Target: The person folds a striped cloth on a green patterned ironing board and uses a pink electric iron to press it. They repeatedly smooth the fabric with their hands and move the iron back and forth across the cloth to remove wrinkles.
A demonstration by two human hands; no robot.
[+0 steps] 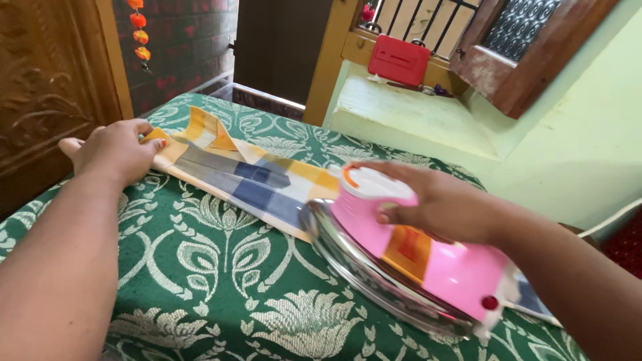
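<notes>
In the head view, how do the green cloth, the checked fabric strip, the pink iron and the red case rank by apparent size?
1. green cloth
2. checked fabric strip and pink iron: look alike, and the iron is nearer the camera, so unsure
3. red case, also farthest away

My iron (408, 261): glossy pink plastic, shiny metal soleplate. Beneath it: matt checked cloth (254, 184), woven green bedspread (221, 281).

Head camera, looking down, close over table (200, 294).

Two hands (117, 150) (435, 200), one pink iron (408, 261), one checked cloth (257, 184), one red case (399, 60)
</notes>
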